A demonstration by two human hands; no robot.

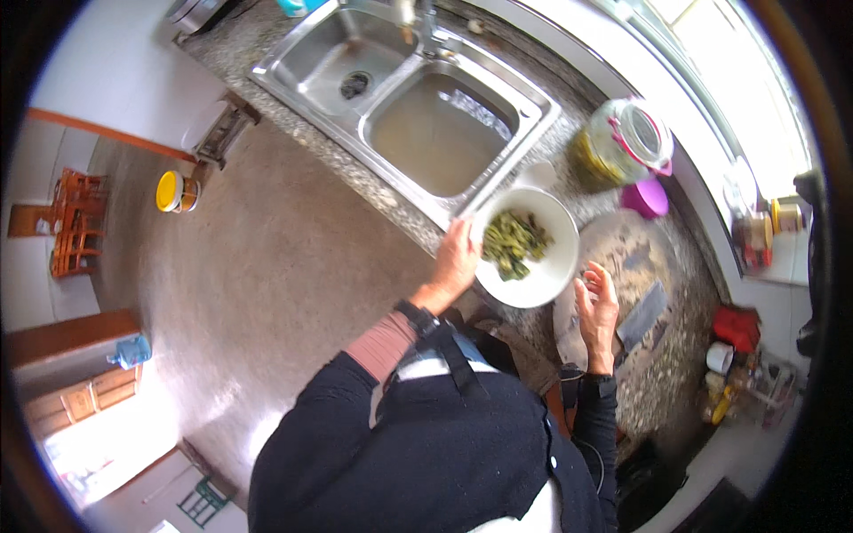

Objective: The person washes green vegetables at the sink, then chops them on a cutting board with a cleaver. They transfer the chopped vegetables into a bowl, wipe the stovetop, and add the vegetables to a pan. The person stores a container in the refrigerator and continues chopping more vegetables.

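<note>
My left hand (456, 261) grips the left rim of a white bowl (550, 278). Chopped green vegetables (512, 243), apparently pickled, fill part of the bowl, mostly on its left side. On the other side, my right hand (598, 300) is close to the bowl's rim with fingers curled and apart, nothing visible in it. Whether its thumb touches the rim I cannot tell. Beneath that hand lies a round, stained cutting board (616, 233). A cleaver (643, 314) rests on the board, right of my right hand, its handle partly hidden.
A double steel sink (370, 136) holds cloudy water in its right basin. Behind the bowl stand a large glass jar (610, 143) with greenish contents and a purple plastic cup or lid (645, 198). A faucet (430, 33) rises behind the sink. The granite counter edge (373, 200) borders the floor.
</note>
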